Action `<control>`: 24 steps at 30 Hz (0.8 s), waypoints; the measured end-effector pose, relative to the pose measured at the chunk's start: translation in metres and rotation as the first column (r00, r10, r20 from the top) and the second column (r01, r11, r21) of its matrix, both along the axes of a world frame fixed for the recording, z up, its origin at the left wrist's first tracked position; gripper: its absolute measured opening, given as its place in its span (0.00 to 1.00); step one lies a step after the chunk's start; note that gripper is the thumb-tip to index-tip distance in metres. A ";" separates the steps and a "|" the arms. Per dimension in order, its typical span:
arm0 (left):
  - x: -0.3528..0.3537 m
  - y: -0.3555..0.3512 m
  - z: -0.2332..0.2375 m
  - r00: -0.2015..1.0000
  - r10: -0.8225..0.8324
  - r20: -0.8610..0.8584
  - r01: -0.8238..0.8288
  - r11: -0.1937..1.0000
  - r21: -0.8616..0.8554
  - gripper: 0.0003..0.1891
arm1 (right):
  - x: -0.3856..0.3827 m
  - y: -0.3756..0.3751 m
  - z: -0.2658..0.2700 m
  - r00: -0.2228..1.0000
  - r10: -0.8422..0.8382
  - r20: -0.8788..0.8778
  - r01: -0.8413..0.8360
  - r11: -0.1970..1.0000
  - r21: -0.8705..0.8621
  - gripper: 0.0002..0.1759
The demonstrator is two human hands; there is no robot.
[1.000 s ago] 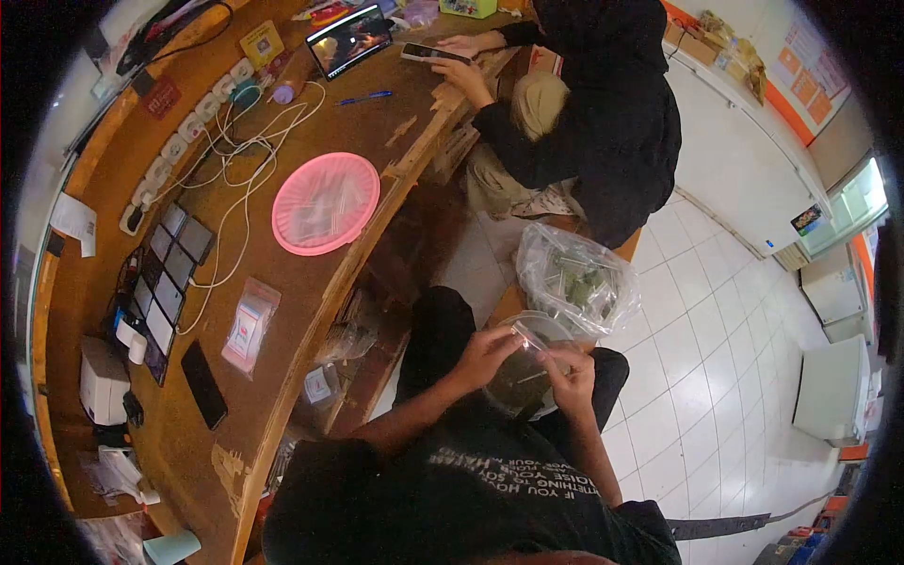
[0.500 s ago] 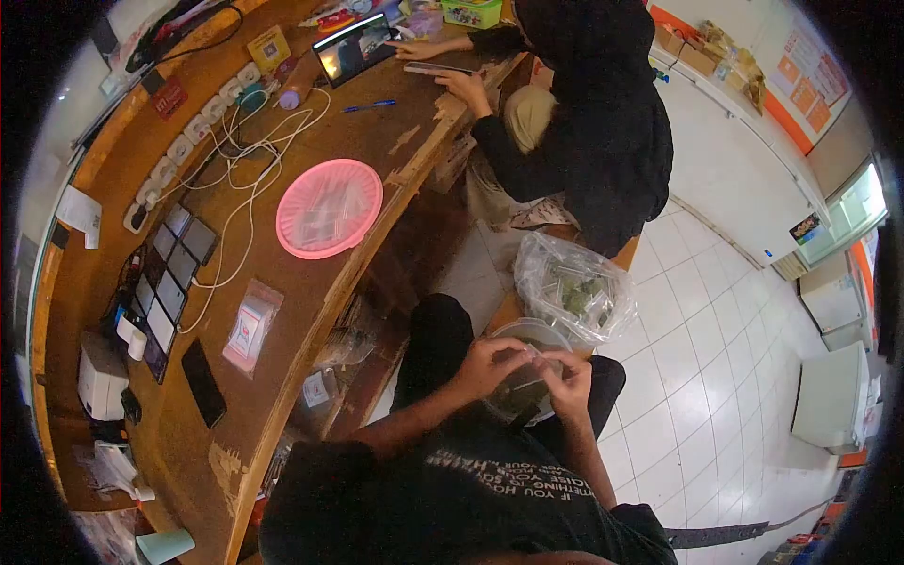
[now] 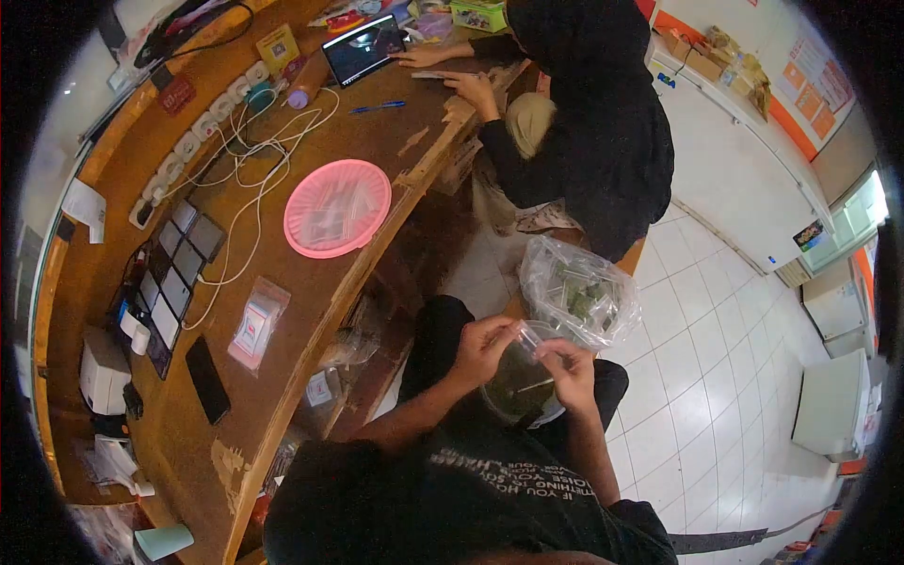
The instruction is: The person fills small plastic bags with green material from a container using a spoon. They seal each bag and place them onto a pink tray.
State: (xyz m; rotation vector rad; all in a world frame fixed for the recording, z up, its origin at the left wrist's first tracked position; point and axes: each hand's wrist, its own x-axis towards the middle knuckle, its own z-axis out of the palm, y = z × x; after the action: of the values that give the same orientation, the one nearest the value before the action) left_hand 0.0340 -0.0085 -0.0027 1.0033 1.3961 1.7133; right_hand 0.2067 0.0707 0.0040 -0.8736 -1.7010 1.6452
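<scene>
My left hand and my right hand are raised over my lap, each pinching a small clear plastic packet stretched between the fingertips. Below them a round clear tub rests in my lap with dark green, loose contents. A thin white stick shows over the tub, its right end close to my right hand. Just beyond the tub lies a large clear plastic bag holding several small packets of green stuff.
A pink basket of clear packets stands on the wooden counter to my left, near several phones, a black phone and white cables. Ahead, a person in black touches a tablet. White floor tiles extend right.
My hands have moved slightly apart, and the clear packet now shows between them. The white stick has come into sight over the tub. The tablet's picture has changed.
</scene>
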 end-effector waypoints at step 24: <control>-0.203 -0.024 0.083 0.288 -0.002 -0.958 -0.897 0.348 -0.271 0.37 | 0.064 0.079 -0.073 0.922 -0.385 0.033 0.386 0.922 -0.031 0.30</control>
State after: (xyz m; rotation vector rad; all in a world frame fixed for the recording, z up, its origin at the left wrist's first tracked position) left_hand -0.1693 -0.0326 0.0804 0.7818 3.1861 0.3887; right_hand 0.2702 0.1497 -0.0687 -1.1694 -1.4059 1.4032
